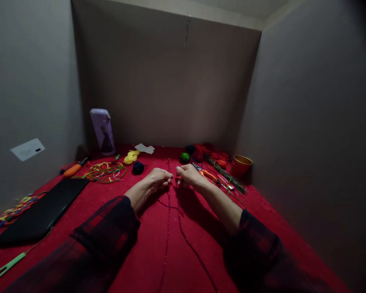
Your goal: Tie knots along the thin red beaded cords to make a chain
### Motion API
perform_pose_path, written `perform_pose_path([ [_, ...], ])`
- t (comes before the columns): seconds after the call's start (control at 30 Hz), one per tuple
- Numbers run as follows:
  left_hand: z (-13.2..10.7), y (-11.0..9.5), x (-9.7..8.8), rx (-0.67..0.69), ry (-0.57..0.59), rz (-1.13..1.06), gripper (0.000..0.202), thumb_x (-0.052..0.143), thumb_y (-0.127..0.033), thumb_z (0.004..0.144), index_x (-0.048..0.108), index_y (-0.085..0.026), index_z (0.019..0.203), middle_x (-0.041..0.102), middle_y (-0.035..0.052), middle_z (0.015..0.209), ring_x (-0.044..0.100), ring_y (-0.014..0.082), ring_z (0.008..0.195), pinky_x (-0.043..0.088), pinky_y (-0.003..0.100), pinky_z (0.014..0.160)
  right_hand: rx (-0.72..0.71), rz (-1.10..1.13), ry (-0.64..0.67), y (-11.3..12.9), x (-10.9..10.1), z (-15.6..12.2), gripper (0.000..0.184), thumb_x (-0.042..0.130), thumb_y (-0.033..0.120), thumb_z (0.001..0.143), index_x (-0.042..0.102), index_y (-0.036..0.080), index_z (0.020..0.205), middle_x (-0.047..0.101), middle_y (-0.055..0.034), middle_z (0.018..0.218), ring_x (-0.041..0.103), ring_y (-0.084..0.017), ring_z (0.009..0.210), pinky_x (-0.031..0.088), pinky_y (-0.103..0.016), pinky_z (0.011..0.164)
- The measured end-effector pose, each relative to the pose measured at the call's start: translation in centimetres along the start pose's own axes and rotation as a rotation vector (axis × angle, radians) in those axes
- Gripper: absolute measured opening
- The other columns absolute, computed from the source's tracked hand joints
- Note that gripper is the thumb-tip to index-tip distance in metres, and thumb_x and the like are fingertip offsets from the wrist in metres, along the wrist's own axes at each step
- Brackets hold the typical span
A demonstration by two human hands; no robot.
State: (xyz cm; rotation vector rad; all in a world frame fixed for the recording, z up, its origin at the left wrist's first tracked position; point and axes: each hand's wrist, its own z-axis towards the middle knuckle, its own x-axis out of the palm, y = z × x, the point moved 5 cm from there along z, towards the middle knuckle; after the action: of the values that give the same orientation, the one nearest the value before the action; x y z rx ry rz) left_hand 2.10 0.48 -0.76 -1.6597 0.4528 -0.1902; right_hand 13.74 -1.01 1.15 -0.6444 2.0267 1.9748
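Note:
Over the middle of the red cloth, my left hand (159, 178) and my right hand (187, 175) face each other, a small gap between their fingertips. Both are closed in a pinch. Between and below them runs a thin dark-red cord (168, 228) with small shiny specks; one strand trails straight toward me, another bends away to the right. A short loop of cord crosses under the left hand. The cord seems to pass through the fingers of each hand, though the pinched parts are mostly hidden.
Left are a black tablet-like slab (45, 209), tangled coloured threads (105, 171), a green plastic needle (7, 267) and a purple container (103, 132). Yellow yarn (131, 156) and a dark blue ball (138, 167) lie behind. Right are orange-handled pliers (209, 175), thin sticks (228, 177) and a red cup (241, 166).

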Motion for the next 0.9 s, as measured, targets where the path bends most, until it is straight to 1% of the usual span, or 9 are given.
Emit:
perform_pose_path([
  [0.1, -0.1, -0.1, 0.1, -0.009, -0.003, 0.012, 0.019, 0.052, -0.021, 0.069, 0.047, -0.014, 0.052, 0.042, -0.0039, 0.042, 0.027, 0.0026, 0.032, 0.019, 0.02, 0.036, -0.003, 0.18, 0.154, -0.4, 1.1, -0.3, 0.036, 0.032, 0.033, 0.089, 0.053, 0.013, 0.07, 0.053, -0.0016, 0.048, 0.038, -0.007, 0.034, 0.024, -0.018, 0.035],
  [0.17, -0.3, 0.0, 0.1, -0.017, -0.01, 0.044, 0.021, 0.05, -0.021, 0.07, 0.046, -0.015, 0.05, 0.041, -0.0037, 0.039, 0.026, 0.0032, 0.031, 0.017, 0.02, 0.035, -0.018, 0.183, 0.201, -0.3, 1.7, -0.3, 0.039, 0.03, 0.035, 0.089, 0.055, 0.012, 0.07, 0.053, -0.002, 0.052, 0.039, -0.006, 0.036, 0.024, -0.017, 0.035],
  [0.27, -0.5, 0.0, 0.0, -0.024, -0.042, 0.12, 0.024, 0.046, -0.017, 0.072, 0.045, -0.016, 0.048, 0.035, -0.0047, 0.032, 0.023, 0.0043, 0.028, 0.014, 0.021, 0.035, -0.048, 0.002, 0.087, -0.6, 1.8, 0.2, 0.038, 0.035, 0.036, 0.087, 0.053, 0.014, 0.063, 0.047, 0.001, 0.048, 0.035, -0.005, 0.036, 0.022, -0.018, 0.035],
  [0.37, -0.4, -0.1, -0.1, -0.021, -0.065, 0.222, 0.024, 0.044, -0.013, 0.072, 0.045, -0.016, 0.048, 0.031, -0.0054, 0.029, 0.024, 0.0053, 0.027, 0.015, 0.021, 0.035, -0.064, -0.117, -0.052, -1.0, 1.5, 0.9, 0.034, 0.048, 0.034, 0.08, 0.046, 0.015, 0.053, 0.036, 0.0046, 0.041, 0.027, -0.004, 0.036, 0.017, -0.019, 0.037],
  [0.53, -0.1, -0.1, -0.4, 0.009, -0.119, 0.432, 0.017, 0.05, -0.013, 0.067, 0.051, -0.014, 0.05, 0.049, 0.0003, 0.038, 0.035, 0.0071, 0.032, 0.024, 0.021, 0.038, -0.164, -0.276, -0.121, -0.8, 0.9, 1.3, 0.035, 0.056, 0.035, 0.073, 0.044, 0.014, 0.046, 0.034, 0.0041, 0.041, 0.028, -0.005, 0.039, 0.014, -0.021, 0.038],
  [0.67, -0.5, -1.3, -1.3, 0.073, -0.208, 0.604, 0.01, 0.058, -0.018, 0.06, 0.058, -0.014, 0.051, 0.055, 0.0042, 0.047, 0.047, 0.0124, 0.045, 0.031, 0.024, 0.046, -0.045, -0.146, -0.046, -1.5, 1.2, 1.1, 0.028, 0.054, 0.035, 0.072, 0.046, 0.016, 0.053, 0.034, 0.0058, 0.04, 0.028, -0.005, 0.034, 0.017, -0.02, 0.035],
  [0.8, -1.7, -3.5, -2.0, 0.146, -0.31, 0.82, 0.005, 0.061, -0.021, 0.056, 0.064, -0.016, 0.057, 0.061, 0.0075, 0.062, 0.054, 0.018, 0.065, 0.035, 0.025, 0.056, 0.003, -0.029, -0.05, -1.6, 1.4, 0.8, 0.023, 0.053, 0.031, 0.071, 0.046, 0.016, 0.055, 0.034, 0.0067, 0.04, 0.027, -0.004, 0.032, 0.017, -0.02, 0.033],
  [0.83, -2.0, -3.9, -1.8, 0.145, -0.288, 0.868, 0.008, 0.059, -0.021, 0.057, 0.066, -0.017, 0.059, 0.062, 0.0074, 0.063, 0.055, 0.018, 0.066, 0.035, 0.025, 0.056, 0.008, 0.005, -0.048, -1.6, 1.4, 0.7, 0.023, 0.053, 0.03, 0.07, 0.045, 0.016, 0.054, 0.033, 0.007, 0.039, 0.026, -0.004, 0.031, 0.017, -0.02, 0.033],
  [0.9, -2.7, -4.2, -0.7, 0.123, -0.158, 0.905, 0.014, 0.054, -0.021, 0.059, 0.067, -0.016, 0.063, 0.061, 0.0059, 0.06, 0.054, 0.0162, 0.06, 0.035, 0.024, 0.053, 0.021, 0.098, -0.033, -1.6, 1.4, 0.4, 0.024, 0.055, 0.027, 0.068, 0.042, 0.016, 0.052, 0.032, 0.0076, 0.038, 0.023, -0.004, 0.031, 0.014, -0.02, 0.032],
])
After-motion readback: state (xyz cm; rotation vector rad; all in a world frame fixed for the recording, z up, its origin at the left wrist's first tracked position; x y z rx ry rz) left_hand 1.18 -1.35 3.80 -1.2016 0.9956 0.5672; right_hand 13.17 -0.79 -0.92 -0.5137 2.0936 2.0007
